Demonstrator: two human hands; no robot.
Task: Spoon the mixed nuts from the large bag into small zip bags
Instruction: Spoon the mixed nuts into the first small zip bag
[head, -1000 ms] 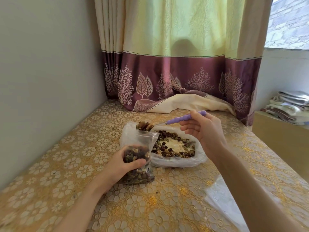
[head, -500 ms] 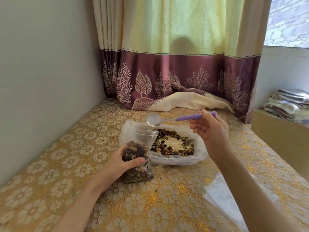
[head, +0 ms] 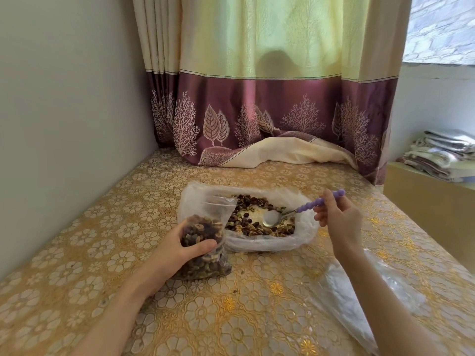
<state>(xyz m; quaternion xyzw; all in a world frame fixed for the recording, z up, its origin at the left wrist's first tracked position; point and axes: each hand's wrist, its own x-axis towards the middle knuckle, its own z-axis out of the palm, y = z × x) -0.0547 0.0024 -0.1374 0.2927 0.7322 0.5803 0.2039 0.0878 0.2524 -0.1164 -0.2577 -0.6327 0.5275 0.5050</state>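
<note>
Wall far left, table with gold floral cover running along it. My left hand is wrapped around the zip bag, thumb across the front, fingers behind; it stands upright on the table, mouth open, more than half full of nuts. Just right of it and touching: the big bag, lying open with nuts spread in a ring around a bare patch. Spoon bowl is empty and sits low in that bag, tip at the nuts on the right side. My right hand pinches its purple beaded handle, fingers closed on it. Clear empty bags lie flat under my right forearm. Curtain at the back, folded cloth far right.
</note>
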